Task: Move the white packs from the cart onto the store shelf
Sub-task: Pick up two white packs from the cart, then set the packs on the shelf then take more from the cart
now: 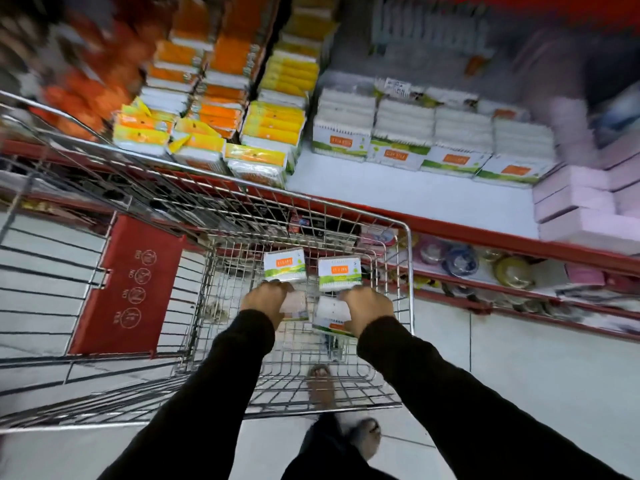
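Down in the wire cart (408, 271), the left hand (266, 301) and right hand (369, 311) each close on a white pack, two more packs (284, 264) lying just beyond the fingertips, the store shelf (398, 192) farther ahead and higher.

Both hands reach down into the wire cart (407, 258): the left hand (266, 299) and the right hand (369, 308) each grip a pack. Two more packs (284, 264) (339, 271) lie just beyond them. Behind the cart, the store shelf (408, 195) carries stacked packs (429, 143).
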The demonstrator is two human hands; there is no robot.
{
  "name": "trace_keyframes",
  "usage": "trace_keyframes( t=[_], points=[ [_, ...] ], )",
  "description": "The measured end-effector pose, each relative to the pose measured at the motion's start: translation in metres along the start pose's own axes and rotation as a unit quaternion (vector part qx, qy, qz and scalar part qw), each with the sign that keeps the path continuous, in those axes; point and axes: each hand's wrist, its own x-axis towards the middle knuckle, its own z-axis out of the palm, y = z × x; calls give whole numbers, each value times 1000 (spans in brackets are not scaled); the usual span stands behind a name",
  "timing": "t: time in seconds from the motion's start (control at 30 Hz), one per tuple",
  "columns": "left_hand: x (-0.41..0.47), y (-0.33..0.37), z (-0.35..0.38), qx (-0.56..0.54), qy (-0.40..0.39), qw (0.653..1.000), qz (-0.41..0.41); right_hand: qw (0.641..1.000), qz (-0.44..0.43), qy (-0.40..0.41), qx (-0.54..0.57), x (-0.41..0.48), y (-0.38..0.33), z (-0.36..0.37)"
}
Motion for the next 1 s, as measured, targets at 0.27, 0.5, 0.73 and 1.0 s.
trace_keyframes(
  t=[0.27,0.5,0.73,1.0],
  points=[
    [-52,23,-113,40,110,993,-7,995,13,103,13,-65,12,-95],
    [-38,55,-210,23,208,977,51,971,58,231,34,-72,53,-177],
    [35,87,-238,63,205,974,71,963,111,246,6,-4,74,-211],
    [74,95,-229,47,192,973,118,970,94,221,-40,38,85,-206]
  ],
)
